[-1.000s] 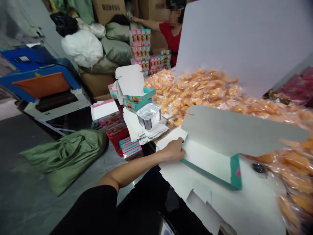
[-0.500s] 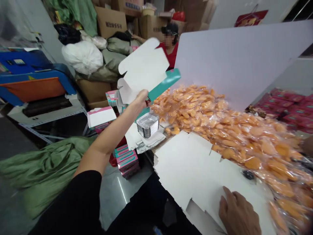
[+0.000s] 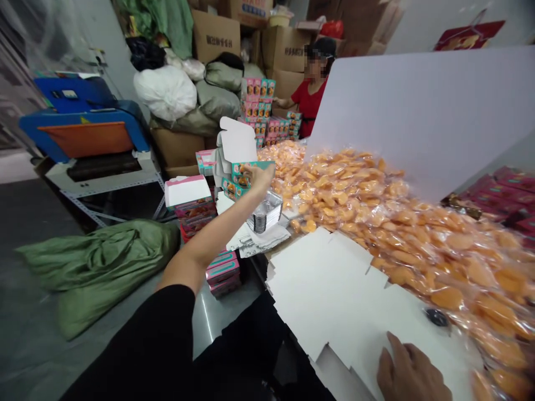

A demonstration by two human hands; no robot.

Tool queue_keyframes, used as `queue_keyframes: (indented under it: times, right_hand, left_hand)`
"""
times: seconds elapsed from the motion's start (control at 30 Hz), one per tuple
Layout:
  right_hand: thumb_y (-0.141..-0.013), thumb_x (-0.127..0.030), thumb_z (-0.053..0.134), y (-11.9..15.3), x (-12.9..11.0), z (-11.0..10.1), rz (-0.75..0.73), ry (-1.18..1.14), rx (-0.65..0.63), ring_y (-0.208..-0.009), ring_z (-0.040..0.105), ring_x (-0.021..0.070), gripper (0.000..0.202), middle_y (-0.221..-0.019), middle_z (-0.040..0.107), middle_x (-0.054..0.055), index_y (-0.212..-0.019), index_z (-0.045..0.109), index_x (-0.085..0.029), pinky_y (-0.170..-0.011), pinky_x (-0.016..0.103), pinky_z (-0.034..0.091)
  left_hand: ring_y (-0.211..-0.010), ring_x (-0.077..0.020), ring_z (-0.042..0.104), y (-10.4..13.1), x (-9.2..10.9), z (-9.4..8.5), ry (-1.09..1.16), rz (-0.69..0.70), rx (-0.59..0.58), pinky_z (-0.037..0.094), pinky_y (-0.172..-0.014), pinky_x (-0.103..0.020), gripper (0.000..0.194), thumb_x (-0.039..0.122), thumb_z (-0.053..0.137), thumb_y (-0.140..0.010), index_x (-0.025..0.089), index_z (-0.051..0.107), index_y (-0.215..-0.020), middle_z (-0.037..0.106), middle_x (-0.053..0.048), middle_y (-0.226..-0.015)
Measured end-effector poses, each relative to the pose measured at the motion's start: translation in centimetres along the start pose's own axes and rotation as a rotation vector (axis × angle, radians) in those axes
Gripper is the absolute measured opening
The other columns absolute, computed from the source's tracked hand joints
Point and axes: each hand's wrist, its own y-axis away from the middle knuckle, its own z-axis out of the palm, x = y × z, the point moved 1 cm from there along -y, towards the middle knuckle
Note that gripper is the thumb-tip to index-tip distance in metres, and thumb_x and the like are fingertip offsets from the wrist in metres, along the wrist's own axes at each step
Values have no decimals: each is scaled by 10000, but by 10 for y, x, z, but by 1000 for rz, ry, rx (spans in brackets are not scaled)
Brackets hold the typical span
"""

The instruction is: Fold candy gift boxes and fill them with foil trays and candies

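My left hand (image 3: 259, 176) is stretched out at the front of a teal printed box (image 3: 239, 168) with its white lid (image 3: 239, 142) standing up. The fingers are apart and lie against the box front; partly hidden, their contact is hard to make out. Below the box is another teal box (image 3: 231, 188). Beneath my left forearm a stack of foil trays (image 3: 270, 214) rests on white flat cartons (image 3: 267, 239). My right hand (image 3: 412, 370) lies with fingers spread on a pile of flat white box blanks (image 3: 330, 284).
Wrapped orange pieces (image 3: 401, 223) are heaped behind the blanks, near a dark round object (image 3: 437, 317). A pale panel (image 3: 418, 111) stands behind. At left are a blue machine (image 3: 79, 125) and green sacking (image 3: 108, 267). A person in red (image 3: 309, 103) is beside stacked boxes (image 3: 258, 100).
The teal box has gone from being held up in my left hand to sitting lower, on the other box. My right hand stays on the blanks. The view has swung left.
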Motion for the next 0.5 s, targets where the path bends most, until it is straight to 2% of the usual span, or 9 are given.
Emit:
queue_keyframes:
  times: [0.03, 0.07, 0.1, 0.17, 0.2, 0.23, 0.3, 0.37, 0.5]
  right_hand:
    - [-1036, -313, 435, 0, -1, 0, 19, -12, -20, -1022, 703, 437, 483, -1229, 719, 245, -1387, 715, -138, -866, 582, 572]
    - [-1050, -337, 414, -1, -3, 0, 49, -17, -31, -1066, 701, 451, 506, -1269, 711, 257, -1398, 714, -124, -895, 601, 572]
    - [-1073, -370, 380, -1, -6, 0, 86, -16, -41, -1134, 693, 472, 543, -1328, 693, 279, -1412, 712, -104, -928, 624, 569]
    - [-1112, -432, 294, -3, -12, -2, 185, 0, -74, -1325, 629, 526, 649, -1477, 618, 335, -1478, 689, -69, -1010, 685, 537]
    - [-1126, -454, 255, -4, -15, -3, 237, 11, -103, -1422, 571, 550, 698, -1554, 561, 362, -1531, 661, -55, -1055, 717, 506]
    - [-1136, -461, 220, -6, -19, -4, 277, 18, -147, -1489, 516, 568, 736, -1608, 508, 389, -1574, 631, -36, -1091, 741, 474]
    - [-1158, -460, 206, -9, -24, -5, 313, 22, -245, -1573, 441, 562, 750, -1703, 417, 391, -1677, 538, -31, -1186, 730, 404]
    - [-1173, -452, 216, -11, -27, -6, 328, 50, -293, -1615, 400, 542, 733, -1745, 375, 377, -1726, 484, -52, -1239, 698, 366]
    - [-1169, -422, 214, -5, -27, -6, 329, 111, -255, -1607, 429, 535, 722, -1737, 406, 357, -1705, 531, -56, -1258, 655, 375]
  left_hand:
    - [-1357, -278, 582, 22, -8, -2, -43, 40, 9, 545, -1062, -429, 490, 277, 743, -976, 234, 495, -1397, 589, -150, -1463]
    - [-1324, -259, 599, 46, -20, -3, -99, 78, -47, 531, -1096, -407, 469, 271, 757, -958, 230, 534, -1368, 609, -128, -1436]
    - [-1229, -248, 642, 73, -34, -5, -160, 99, -182, 535, -1090, -392, 377, 270, 768, -939, 217, 602, -1273, 665, -104, -1324]
    - [-1127, -256, 680, 124, -64, -6, -414, 145, -660, 537, -1098, -401, 218, 289, 726, -957, 198, 674, -1148, 712, -100, -1196]
    - [-1145, -277, 684, 145, -78, -8, -548, 169, -812, 527, -1126, -418, 199, 301, 702, -971, 184, 692, -1132, 716, -123, -1203]
    - [-1205, -306, 674, 162, -91, -8, -687, 193, -899, 507, -1164, -440, 226, 315, 676, -989, 165, 699, -1157, 705, -158, -1264]
    - [-1345, -368, 616, 180, -108, -4, -929, 212, -878, 459, -1224, -481, 326, 347, 636, -1017, 119, 681, -1246, 635, -231, -1413]
    - [-1429, -411, 551, 185, -117, 7, -1107, 191, -830, 435, -1235, -512, 412, 387, 609, -1035, 94, 640, -1323, 560, -264, -1509]
    - [-1484, -414, 500, 192, -113, 29, -1202, 168, -829, 404, -1241, -509, 495, 416, 548, -1062, 105, 573, -1447, 507, -256, -1588]
